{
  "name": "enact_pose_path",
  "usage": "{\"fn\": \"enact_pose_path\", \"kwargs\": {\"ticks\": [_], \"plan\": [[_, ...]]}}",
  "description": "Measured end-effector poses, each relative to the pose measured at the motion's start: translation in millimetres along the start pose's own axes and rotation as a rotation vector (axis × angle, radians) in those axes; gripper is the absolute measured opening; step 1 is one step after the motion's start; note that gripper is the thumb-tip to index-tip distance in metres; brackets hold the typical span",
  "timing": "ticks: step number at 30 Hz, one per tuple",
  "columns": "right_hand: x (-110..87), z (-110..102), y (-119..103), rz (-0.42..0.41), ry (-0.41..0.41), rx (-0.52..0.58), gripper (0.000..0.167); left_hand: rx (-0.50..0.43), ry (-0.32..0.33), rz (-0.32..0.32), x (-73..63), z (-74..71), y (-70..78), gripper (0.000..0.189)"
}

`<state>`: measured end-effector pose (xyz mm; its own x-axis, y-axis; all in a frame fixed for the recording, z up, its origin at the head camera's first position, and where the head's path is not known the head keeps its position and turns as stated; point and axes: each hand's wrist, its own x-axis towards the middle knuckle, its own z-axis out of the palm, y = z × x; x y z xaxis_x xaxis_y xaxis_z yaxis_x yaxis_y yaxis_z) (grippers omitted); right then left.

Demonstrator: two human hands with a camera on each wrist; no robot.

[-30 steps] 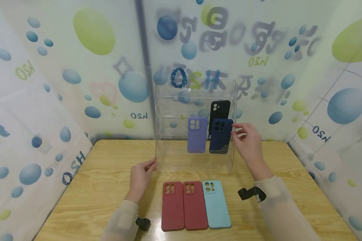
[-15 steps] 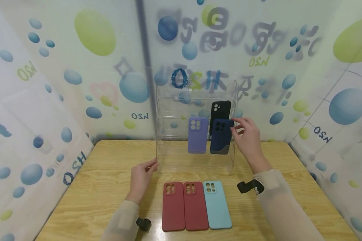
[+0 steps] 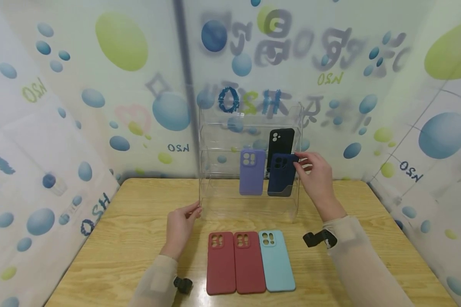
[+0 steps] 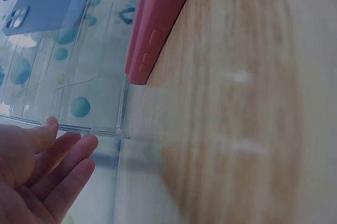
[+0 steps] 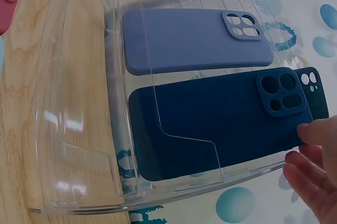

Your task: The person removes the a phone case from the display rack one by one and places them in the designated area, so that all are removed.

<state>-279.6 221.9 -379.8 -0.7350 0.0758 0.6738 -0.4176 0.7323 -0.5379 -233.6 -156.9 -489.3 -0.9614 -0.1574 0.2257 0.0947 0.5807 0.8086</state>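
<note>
Pinching with the right hand the upper right corner of the navy-blue phone case: standing close to upright along its long axis, just left of that nearer hand, low in the clear tiered rack. Well apart, farther left, pinching the rack's edge with the left hand.

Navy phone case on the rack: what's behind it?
A black phone case; its upper part and a strip of its left side show past the navy phone case. The rest is covered.

Arms extended; left grip low, right grip higher, both pinching
</note>
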Motion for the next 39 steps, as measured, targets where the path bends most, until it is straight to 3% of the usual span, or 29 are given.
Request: {"fn": "enact_pose_path", "kwargs": {"ticks": [12, 23, 39], "plan": [[-1.6, -6.4, 0.9, -0.033, 0.040, 0.067, 0.023, 0.013, 0.004, 0.016, 0.5, 0.5, -2.7, 0.029], [-4.2, -13.8, -3.3, 0.064, 0.037, 0.124, 0.020, 0.017, 0.006, 0.027, 0.1, 0.7, -3.1, 0.028], [0.8, -39.2, -31.5, 0.111, 0.131, 0.257, 0.019, 0.001, 0.001, 0.032, 0.2, 0.8, -3.2, 0.028]]}}
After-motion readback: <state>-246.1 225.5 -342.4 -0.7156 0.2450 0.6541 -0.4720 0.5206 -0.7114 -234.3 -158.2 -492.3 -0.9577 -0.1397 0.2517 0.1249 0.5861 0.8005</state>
